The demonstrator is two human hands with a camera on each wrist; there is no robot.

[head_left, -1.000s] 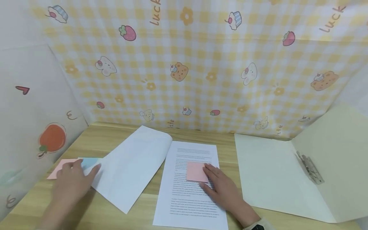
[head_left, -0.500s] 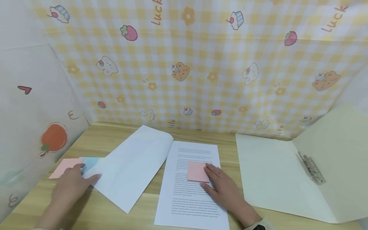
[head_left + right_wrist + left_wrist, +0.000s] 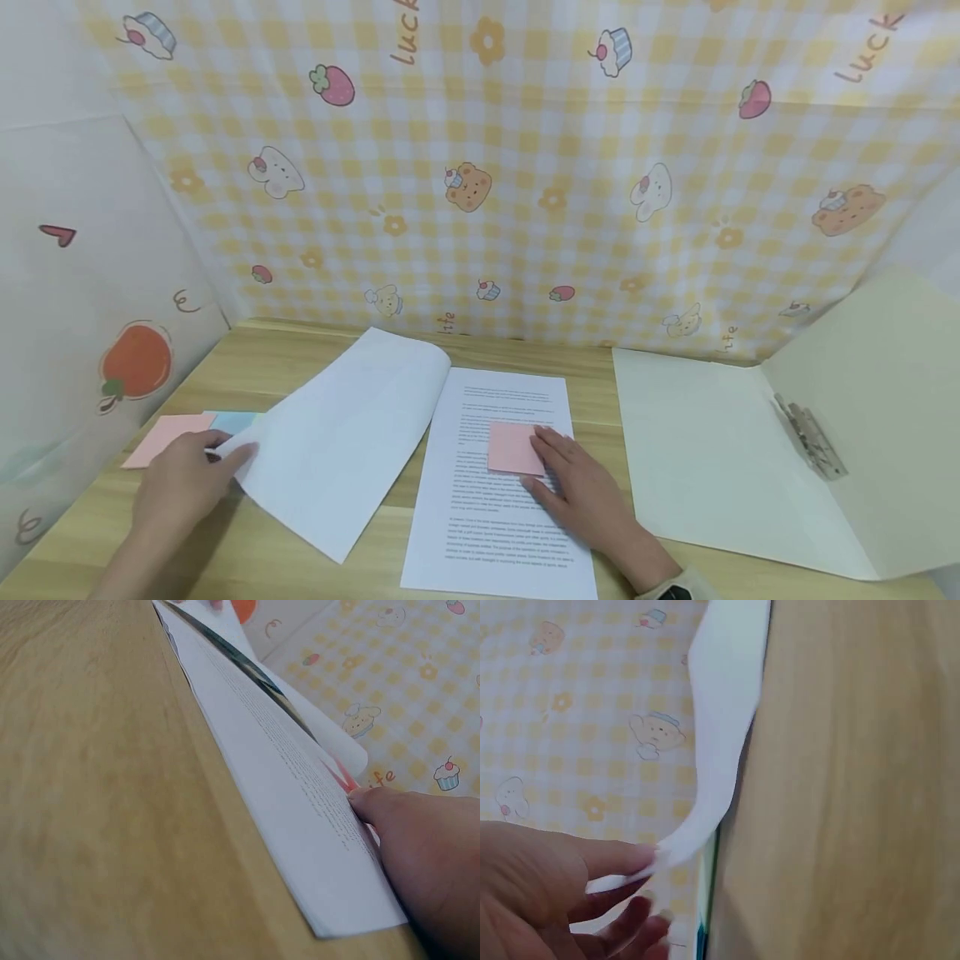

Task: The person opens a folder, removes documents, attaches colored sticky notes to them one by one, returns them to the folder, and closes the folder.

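Note:
In the head view, my left hand (image 3: 183, 479) pinches the near-left corner of a turned-back white sheet (image 3: 341, 442). The left wrist view shows that sheet (image 3: 724, 712) curving up into the grip, thumb above and fingers beneath. Under its corner lie a blue sticky pad (image 3: 231, 422) and a pink sticky pad (image 3: 167, 437), partly covered by the hand. A printed document (image 3: 487, 533) lies flat in the middle. On its text sits a square pink sticky note (image 3: 513, 448); my right hand (image 3: 577, 492) rests on the page, fingertips on the note's right edge.
An opened cream folder (image 3: 727, 467) with a metal clip (image 3: 810, 437) stands on the right, its cover tilted up against the side. A yellow checked cloth (image 3: 510, 167) hangs behind the wooden table (image 3: 262, 358).
My left hand's fingers have closed on the turned-back sheet's corner, lifting it a little. The sheet's lower tip has shifted slightly to the right. My right hand and the pink note stay put.

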